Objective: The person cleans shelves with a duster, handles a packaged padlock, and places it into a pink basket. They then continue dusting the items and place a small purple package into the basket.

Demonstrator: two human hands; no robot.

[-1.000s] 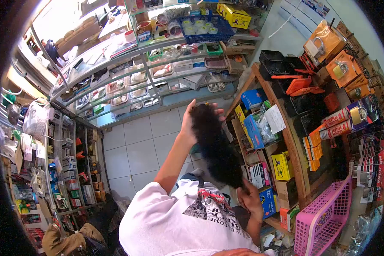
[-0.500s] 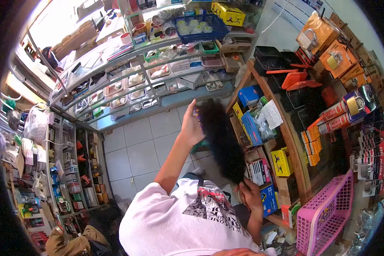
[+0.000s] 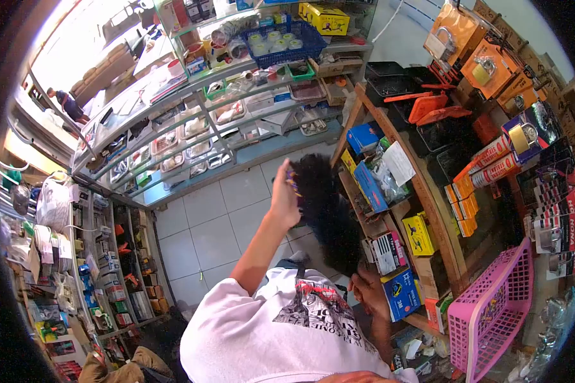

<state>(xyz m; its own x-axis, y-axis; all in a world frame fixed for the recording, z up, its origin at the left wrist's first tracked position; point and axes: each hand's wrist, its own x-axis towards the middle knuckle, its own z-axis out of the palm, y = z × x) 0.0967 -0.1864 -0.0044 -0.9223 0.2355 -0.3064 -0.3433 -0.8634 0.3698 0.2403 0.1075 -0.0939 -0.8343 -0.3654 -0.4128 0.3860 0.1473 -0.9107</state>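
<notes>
Head view: both hands meet a black fluffy duster [image 3: 329, 214], which is held up in the air at a slant above the tiled floor [image 3: 206, 239], its upper end toward the glass display case [image 3: 249, 156] and its lower end beside the left edge of a wooden rack [image 3: 426, 191]. The left hand [image 3: 285, 199] lies along the duster's upper left side, thumb pointing up; its fingers disappear behind the black fluff, so I cannot tell how tight its grip is. A small yellow-and-purple patterned patch [image 3: 292, 182] shows between that hand and the fluff. The right hand [image 3: 369, 292] has a narrow grip, its fingers curled round the duster's lower end, just left of a blue 3M box [image 3: 400, 295] on the rack's lower shelf.

Higher on the rack sit a yellow box [image 3: 418, 233] and a blue open box [image 3: 368, 185] of clear plastic packs, with a white sheet of paper [image 3: 398, 163] near the upper part of the rack's sloping edge. A pink plastic basket [image 3: 461, 327] stands tilted by the rack's lower right corner. On the display case, near its upper right corner, a blue basket [image 3: 292, 57] carries round clear containers [image 3: 276, 45]. Beyond the case's left end, a person [image 3: 69, 106] in dark clothing is bent over.
</notes>
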